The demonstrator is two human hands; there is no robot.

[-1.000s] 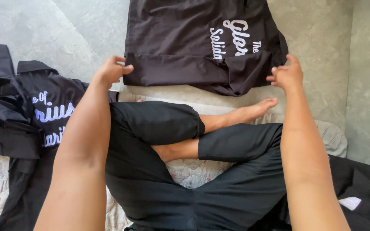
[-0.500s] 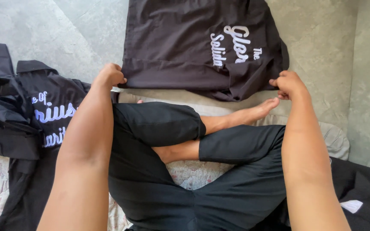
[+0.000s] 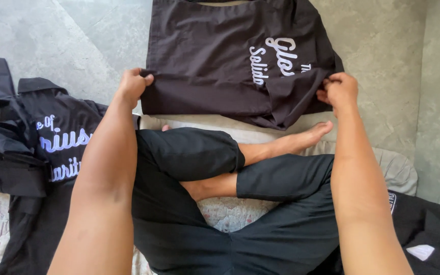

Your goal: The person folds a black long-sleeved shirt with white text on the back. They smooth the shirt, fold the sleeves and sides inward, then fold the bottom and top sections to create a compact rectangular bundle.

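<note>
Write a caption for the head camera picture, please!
Both hands, left hand and right hand, pinch a black shirt on the grey floor.

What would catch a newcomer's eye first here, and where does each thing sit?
The black shirt with pale lettering lies spread on the grey floor at top centre. The left hand pinches its near left corner and the right hand its near right corner. A heap of dark shirts lies at the left, beside the person's crossed legs.
</note>
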